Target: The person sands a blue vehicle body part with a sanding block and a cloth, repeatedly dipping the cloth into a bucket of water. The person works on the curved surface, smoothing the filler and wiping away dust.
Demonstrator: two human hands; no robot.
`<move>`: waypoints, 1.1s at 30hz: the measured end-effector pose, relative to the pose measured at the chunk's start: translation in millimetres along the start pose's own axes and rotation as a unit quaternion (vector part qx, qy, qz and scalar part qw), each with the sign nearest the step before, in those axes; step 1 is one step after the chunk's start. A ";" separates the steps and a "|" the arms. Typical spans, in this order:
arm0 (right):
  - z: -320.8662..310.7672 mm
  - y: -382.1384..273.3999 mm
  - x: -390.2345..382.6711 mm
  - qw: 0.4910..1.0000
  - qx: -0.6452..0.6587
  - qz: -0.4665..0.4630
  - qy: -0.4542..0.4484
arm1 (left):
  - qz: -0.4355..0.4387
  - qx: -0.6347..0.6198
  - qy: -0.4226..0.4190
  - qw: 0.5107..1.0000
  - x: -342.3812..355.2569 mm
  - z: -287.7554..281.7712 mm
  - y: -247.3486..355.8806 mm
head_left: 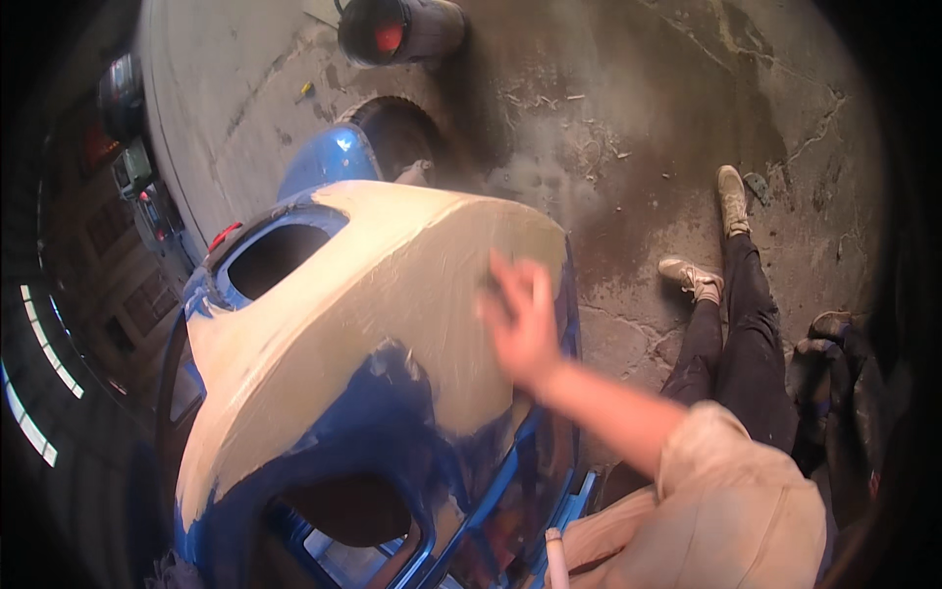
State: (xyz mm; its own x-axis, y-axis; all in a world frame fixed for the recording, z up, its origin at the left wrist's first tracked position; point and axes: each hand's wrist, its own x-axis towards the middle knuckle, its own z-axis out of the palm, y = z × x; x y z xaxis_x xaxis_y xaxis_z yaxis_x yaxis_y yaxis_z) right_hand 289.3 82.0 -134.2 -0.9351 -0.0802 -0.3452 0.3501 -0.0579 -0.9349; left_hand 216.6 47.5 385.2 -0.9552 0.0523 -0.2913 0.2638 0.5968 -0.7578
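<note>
My right hand (525, 319) is over the curved panel of a blue vehicle body (378, 398), near its right edge. It is blurred by motion, but the fingers look bent and spread apart. A dark patch shows between them; whether it is shadow or a thin object is unclear. Dull beige-grey filler (432, 294) coats much of the panel beneath the hand, with a paler band (294, 304) along its far left side. Bare blue paint shows lower down. My left hand is out of sight.
Beyond the panel are a blue fender (334, 162), a tyre (402, 128) and a dark bucket (422, 29) with something red inside. Legs in dark trousers (731, 334) and pale shoes stand at right. A pale thin stick (556, 560) shows at the lower edge.
</note>
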 end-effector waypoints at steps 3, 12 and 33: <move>-5.7 -16.7 -58.8 0.999 0.051 -0.014 0.006 | 0.012 0.017 0.007 1.000 -6.6 -1.5 -6.0; -0.3 -9.6 -29.5 1.000 0.006 0.020 0.018 | 0.014 0.033 0.006 0.999 -1.0 -2.8 0.9; 7.1 31.2 74.7 0.993 0.008 0.107 0.059 | 0.025 -0.002 -0.004 1.000 1.3 3.4 -5.3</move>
State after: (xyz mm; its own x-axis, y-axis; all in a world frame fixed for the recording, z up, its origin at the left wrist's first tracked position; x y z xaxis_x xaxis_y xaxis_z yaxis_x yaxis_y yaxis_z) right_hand 230.8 67.1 -188.6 -0.8393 0.0245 -0.5431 0.5406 -0.0681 -0.8385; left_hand 214.4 41.7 386.8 -0.9397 0.0750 -0.3338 0.3105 0.5965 -0.7401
